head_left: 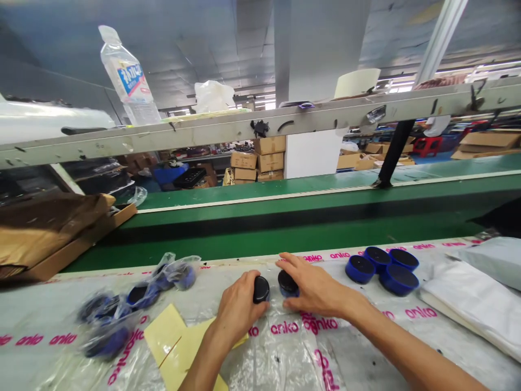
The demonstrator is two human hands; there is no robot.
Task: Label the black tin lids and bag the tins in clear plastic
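Note:
Near the middle of the bench, my left hand (240, 304) curls around a small round black-topped piece (261, 289) standing on the plastic sheet. A hand's width to its right, my right hand (311, 288) has its fingers and thumb around a similar round piece (287, 282), which shows some blue on its side. The two pieces are apart. Several blue round pieces with black tops (399, 278) stand grouped beyond my right forearm. On the left lie several more, wrapped in clear plastic bags (140, 294). Yellow paper sheets (175, 342) lie partly beneath my left arm.
White plastic bags (476, 298) are stacked at the right. A green conveyor belt (244, 233) runs behind the bench, with a cardboard tray (81, 244) at its left. Above it spans a metal shelf (203, 130) bearing a plastic bottle (130, 81).

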